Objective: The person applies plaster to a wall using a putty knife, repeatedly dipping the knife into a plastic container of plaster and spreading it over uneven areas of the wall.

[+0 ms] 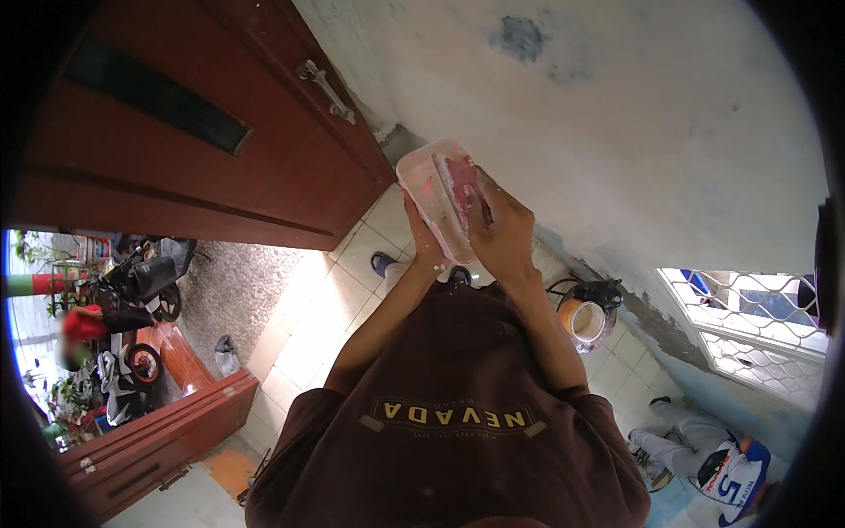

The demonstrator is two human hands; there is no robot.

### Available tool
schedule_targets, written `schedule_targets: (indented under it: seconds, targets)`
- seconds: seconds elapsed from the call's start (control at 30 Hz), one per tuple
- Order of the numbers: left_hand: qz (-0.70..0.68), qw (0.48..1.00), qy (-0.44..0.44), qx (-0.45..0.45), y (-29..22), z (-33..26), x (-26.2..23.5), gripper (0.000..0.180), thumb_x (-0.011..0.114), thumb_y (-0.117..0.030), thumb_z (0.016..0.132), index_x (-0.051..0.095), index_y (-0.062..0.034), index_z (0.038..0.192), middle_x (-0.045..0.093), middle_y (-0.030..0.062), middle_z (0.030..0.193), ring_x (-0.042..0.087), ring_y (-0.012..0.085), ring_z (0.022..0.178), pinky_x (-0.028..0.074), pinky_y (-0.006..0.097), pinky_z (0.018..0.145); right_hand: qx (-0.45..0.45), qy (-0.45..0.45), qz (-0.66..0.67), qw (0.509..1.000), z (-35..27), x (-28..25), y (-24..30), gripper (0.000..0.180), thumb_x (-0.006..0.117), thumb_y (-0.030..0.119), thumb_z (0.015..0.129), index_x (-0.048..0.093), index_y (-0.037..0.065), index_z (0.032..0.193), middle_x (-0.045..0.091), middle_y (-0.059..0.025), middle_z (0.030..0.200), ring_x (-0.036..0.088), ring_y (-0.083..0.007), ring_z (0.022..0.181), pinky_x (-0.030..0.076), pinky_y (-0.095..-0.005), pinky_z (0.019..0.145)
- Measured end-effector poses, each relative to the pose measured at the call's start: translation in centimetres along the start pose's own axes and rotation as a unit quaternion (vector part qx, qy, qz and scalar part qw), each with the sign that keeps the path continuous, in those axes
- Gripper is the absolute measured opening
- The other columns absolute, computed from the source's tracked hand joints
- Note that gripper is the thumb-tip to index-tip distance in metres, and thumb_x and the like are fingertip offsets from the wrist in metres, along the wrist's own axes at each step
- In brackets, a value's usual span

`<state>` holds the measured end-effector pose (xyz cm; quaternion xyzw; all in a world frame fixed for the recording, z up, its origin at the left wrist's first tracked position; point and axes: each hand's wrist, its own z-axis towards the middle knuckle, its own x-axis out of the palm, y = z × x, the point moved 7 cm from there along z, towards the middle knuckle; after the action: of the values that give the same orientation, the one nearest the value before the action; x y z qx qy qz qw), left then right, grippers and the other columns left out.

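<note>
In front of the wall, my left hand supports a shallow translucent plastic tub from its near left side, fingers wrapped on it. Whitish and pink residue coats the tub. My right hand grips a flat reddish-pink scraper over the tub's right part. White paste lines the scraper's left edge. The fingers partly cover the tool, and I cannot see whether its edge touches the tub's inside.
A patchy plastered wall rises ahead. At left stands a brown door with a metal handle. An orange-and-white container sits on the tiled floor by the wall. A person is at lower right, near a grilled window; motorbikes stand outside.
</note>
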<state>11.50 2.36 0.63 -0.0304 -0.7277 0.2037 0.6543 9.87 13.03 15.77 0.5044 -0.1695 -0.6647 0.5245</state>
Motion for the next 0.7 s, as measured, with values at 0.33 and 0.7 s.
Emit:
schedule_targets:
  seconds: [0.33,0.7]
  targets:
    - [-0.002,1.0,0.0,0.024,0.0,0.4,2.1,0.068,0.039,-0.063,0.099,0.043,-0.0132,0.146,0.055,0.0083,0.139,0.054,0.0241,0.127,0.044,0.042,0.11,-0.07,0.027,-0.051,0.996,0.6,0.6,-1.6,0.036,0.061,0.004,0.088,0.064,0.0,0.124,0.068,-0.0232,0.086,0.067,-0.0389,0.07,0.053,-0.0424,0.066]
    - [-0.01,0.999,0.034,0.004,0.6,0.7,0.5,0.071,0.034,-0.065,0.101,0.041,-0.0124,0.148,0.053,0.0096,0.142,0.054,0.0256,0.128,0.044,0.043,0.11,-0.072,0.07,-0.085,0.991,0.6,1.1,-2.1,0.036,0.064,0.007,0.09,0.065,0.002,0.126,0.068,-0.0202,0.081,0.066,-0.0322,0.065,0.051,-0.0388,0.062]
